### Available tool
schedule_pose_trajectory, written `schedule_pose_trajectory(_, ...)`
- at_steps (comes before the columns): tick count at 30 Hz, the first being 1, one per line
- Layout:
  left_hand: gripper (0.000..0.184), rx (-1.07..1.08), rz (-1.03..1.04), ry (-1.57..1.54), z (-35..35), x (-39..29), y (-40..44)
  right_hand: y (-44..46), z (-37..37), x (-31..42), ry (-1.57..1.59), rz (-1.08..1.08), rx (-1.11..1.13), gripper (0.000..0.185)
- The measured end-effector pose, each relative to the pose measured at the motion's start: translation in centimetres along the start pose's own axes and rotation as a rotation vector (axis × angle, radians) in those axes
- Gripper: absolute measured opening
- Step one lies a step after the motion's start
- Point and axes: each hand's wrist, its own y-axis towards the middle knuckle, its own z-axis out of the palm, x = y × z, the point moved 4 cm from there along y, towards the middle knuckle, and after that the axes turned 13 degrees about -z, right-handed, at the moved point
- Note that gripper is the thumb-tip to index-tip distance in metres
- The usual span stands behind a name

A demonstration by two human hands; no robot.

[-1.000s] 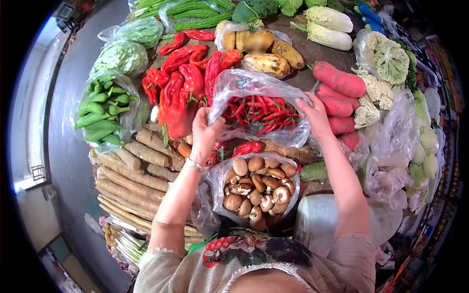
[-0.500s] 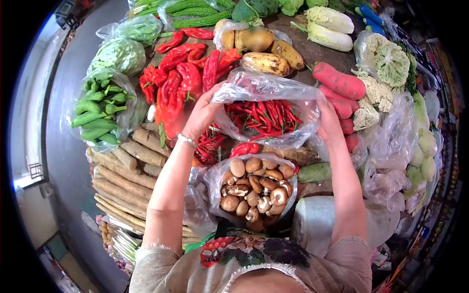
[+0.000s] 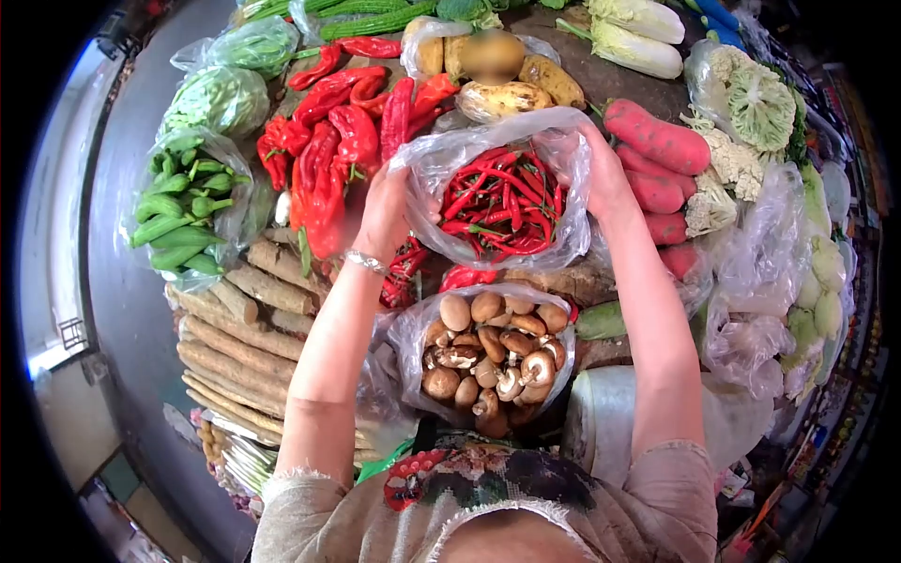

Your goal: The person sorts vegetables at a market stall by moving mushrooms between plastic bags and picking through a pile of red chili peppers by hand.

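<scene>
A clear plastic bag (image 3: 441, 155) stands open between my hands, with many small red chilies (image 3: 507, 202) inside. My left hand (image 3: 387, 202) grips the bag's left rim, its fingers partly behind the plastic. On the right side, my right hand (image 3: 601, 169) is closed on the bag's edge, and some of its fingers show blurred through the film. Large red peppers (image 3: 324, 174) lie to the left of the bag. Just below it, nearer my body, is an open bag of brown mushrooms (image 3: 493, 347).
Long brown roots (image 3: 239, 347) and bagged green okra (image 3: 188, 202) lie at the left. Pink radishes (image 3: 657, 141), cauliflower (image 3: 751, 103) and loose plastic bags (image 3: 760, 253) are at the right. Bananas (image 3: 507, 98) and cabbages (image 3: 638, 38) lie farther back. A large pale gourd (image 3: 601, 413) is near my right arm.
The chili bag has tilted and its mouth has opened wider, showing more chilies. My right hand has moved up and slightly left with the rim, and my left hand slightly left.
</scene>
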Motion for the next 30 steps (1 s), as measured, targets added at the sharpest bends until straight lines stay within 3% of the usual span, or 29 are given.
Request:
schedule_pose_trajectory(5,0.031,0.140,-0.036,-0.156,-2.8,2.7,4.2,1.2,-0.8,-0.8,-0.019,-0.027,0.024,0.033)
schedule_pose_trajectory(8,0.031,-0.007,-0.243,-0.256,-2.3,3.1,3.1,0.6,-0.1,0.3,-0.175,-0.139,-0.023,0.035)
schedule_pose_trajectory(11,0.031,0.075,-0.254,-0.105,-3.4,4.0,4.7,0.8,-0.6,-0.3,-0.286,-0.094,-0.024,0.042)
schedule_pose_trajectory(12,0.031,0.033,-0.228,-0.203,-2.2,3.4,4.0,0.8,-0.6,-0.3,-0.289,-0.094,-0.023,0.042)
schedule_pose_trajectory(14,0.029,0.023,-0.231,-0.236,-1.1,2.5,3.0,0.5,0.6,1.1,-0.920,-0.567,-0.042,0.047)
schedule_pose_trajectory(15,0.028,0.012,-0.233,-0.267,-1.1,2.4,2.8,-1.0,2.6,2.4,-0.982,-0.639,-0.048,0.050)
schedule_pose_trajectory(17,0.031,0.087,-0.240,-0.224,-2.9,3.5,4.7,-4.5,7.4,5.8,-1.359,-1.008,0.026,0.048)
schedule_pose_trajectory(19,0.034,0.246,-0.273,-0.300,-1.9,3.0,4.2,-5.8,9.3,5.0,-1.416,-1.076,0.261,0.046)
schedule_pose_trajectory(23,0.037,0.162,-0.314,-0.399,-0.1,2.5,2.7,-6.7,10.3,1.2,-1.414,-0.780,0.384,0.053)
schedule_pose_trajectory(24,0.038,0.651,-0.352,-0.417,-3.0,4.2,6.0,-6.7,9.8,0.3,-1.440,-0.709,0.395,0.055)
schedule_pose_trajectory(25,0.038,0.648,-0.350,-0.422,-3.1,4.4,5.6,-6.5,9.0,-0.6,-1.488,-0.663,0.420,0.056)
schedule_pose_trajectory(29,0.036,0.107,-0.092,-0.395,-2.7,2.1,0.8,-6.8,7.9,-1.4,-1.504,-0.734,0.521,0.050)
schedule_pose_trajectory(30,0.040,0.077,0.023,-0.353,-2.7,1.6,-0.5,-7.4,8.2,-1.0,-1.486,-0.762,0.531,0.045)
